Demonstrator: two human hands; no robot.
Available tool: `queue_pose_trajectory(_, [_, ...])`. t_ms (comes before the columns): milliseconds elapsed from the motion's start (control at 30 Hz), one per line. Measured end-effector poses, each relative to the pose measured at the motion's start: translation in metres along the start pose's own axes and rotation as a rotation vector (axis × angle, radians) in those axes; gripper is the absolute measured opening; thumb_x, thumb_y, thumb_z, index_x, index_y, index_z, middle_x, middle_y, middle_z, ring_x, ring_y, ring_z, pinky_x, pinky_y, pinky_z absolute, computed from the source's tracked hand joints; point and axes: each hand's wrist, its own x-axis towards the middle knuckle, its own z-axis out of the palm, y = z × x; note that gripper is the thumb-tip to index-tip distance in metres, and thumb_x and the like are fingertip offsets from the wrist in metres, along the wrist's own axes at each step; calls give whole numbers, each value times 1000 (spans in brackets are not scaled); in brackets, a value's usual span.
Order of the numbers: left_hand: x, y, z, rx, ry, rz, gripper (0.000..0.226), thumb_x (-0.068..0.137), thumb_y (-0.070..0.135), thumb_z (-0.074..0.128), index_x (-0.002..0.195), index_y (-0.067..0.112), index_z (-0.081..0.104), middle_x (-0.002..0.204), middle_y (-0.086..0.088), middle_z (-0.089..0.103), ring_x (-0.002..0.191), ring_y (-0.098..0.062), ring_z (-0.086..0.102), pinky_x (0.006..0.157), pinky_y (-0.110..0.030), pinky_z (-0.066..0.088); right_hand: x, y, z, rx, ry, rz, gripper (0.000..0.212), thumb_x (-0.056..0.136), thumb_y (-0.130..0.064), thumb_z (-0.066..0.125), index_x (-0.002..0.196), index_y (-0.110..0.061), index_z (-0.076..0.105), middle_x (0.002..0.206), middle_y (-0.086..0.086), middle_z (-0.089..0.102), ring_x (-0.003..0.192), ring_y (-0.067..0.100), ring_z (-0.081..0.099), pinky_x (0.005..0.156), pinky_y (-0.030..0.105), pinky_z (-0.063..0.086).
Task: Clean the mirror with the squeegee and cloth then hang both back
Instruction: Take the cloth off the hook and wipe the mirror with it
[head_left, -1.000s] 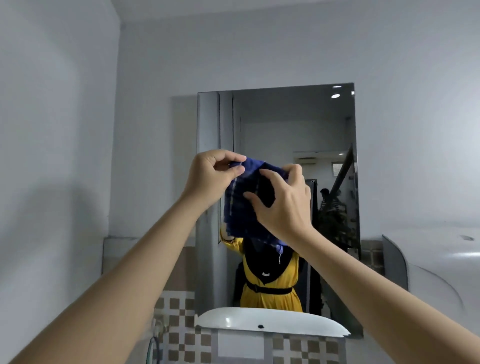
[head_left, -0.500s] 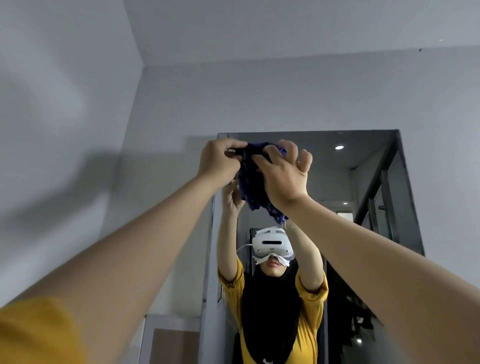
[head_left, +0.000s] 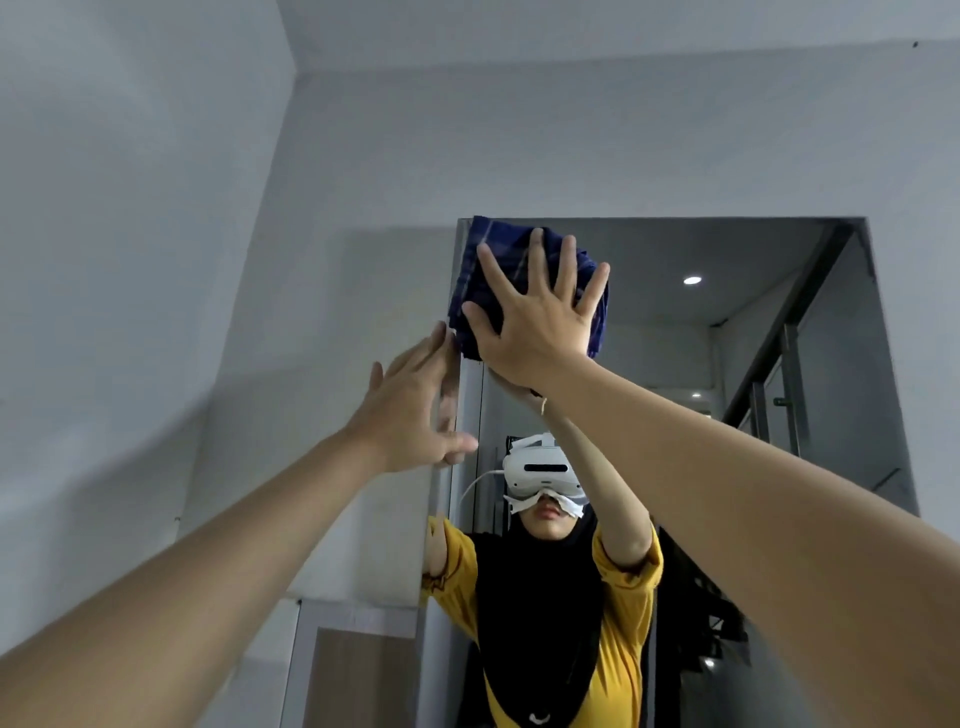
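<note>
We now press the blue cloth (head_left: 524, 270) flat against the top left corner of the mirror (head_left: 727, 364) with our right hand (head_left: 535, 317), fingers spread wide over it. A moment ago both hands pinched the bunched cloth in front of the glass; since then our left hand (head_left: 410, 410) has let go and hangs open just beside the mirror's left edge, below the cloth.

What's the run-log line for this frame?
phase: wiping | right hand: flat, fingers spread, pressing blue cloth on mirror top-left corner | left hand: open, empty, at mirror's left edge | squeegee: not visible
</note>
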Motion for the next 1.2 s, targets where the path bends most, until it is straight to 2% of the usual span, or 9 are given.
queue_pose_trajectory(100, [2,-7,2,107,-34,52,122,66,51,74,145,21,-15,156,5,-16,142,-12,-10,111,-54,-3,19,-16,3,-6,11,8,63,91,-63,26,149,-45,7,162,12,-2,144,41,-16,107,64,-18])
queue_pose_trajectory(400, [-2,-10,4,228,-63,58,117,71,58,64,144,18,-18,153,4,-24,140,-11,-17,112,-51,-5,45,-5,2,-6,68,1,63,87,-69,28,146,-49,16,162,4,8,147,37,-7,110,64,-10])
queue_pose_trajectory(667, [-4,-9,3,219,-60,27,118,69,61,64,143,20,-19,154,6,-22,142,-12,-13,113,-50,-1,30,73,-20,3,116,160,62,86,-69,30,145,-52,18,162,1,9,148,33,-5,111,63,-10])
queue_pose_trajectory(833, [-7,-5,6,218,-63,-18,113,72,60,60,141,25,-22,148,15,-27,141,-10,-13,113,-50,-2,14,141,-35,-49,160,270,63,84,-72,27,144,-52,19,162,1,13,148,33,1,111,65,-6])
queue_pose_trajectory(933, [-9,-1,8,202,-35,-51,108,75,55,60,142,26,-19,152,13,-21,142,-11,-11,113,-49,-2,2,183,-47,-62,174,351,62,84,-72,26,143,-53,19,162,1,13,147,34,2,111,66,-4])
queue_pose_trajectory(1033, [-18,9,14,155,61,-60,96,81,43,62,146,25,-7,155,12,-9,143,-11,-5,114,-46,-1,-11,210,-56,-45,190,439,62,85,-70,27,143,-53,19,162,1,13,147,34,2,112,66,-2])
queue_pose_trajectory(1133, [-33,22,26,118,178,-40,81,86,26,59,147,23,6,155,12,3,143,-12,4,113,-41,-1,-22,214,-59,8,190,552,63,85,-68,27,144,-50,19,162,3,10,147,35,1,111,66,-3])
queue_pose_trajectory(1200, [-43,26,32,110,184,-37,79,86,26,59,147,21,10,155,10,7,142,-12,7,112,-39,0,-31,208,-57,47,182,667,65,85,-68,25,146,-48,17,162,4,5,147,36,-2,110,68,-4])
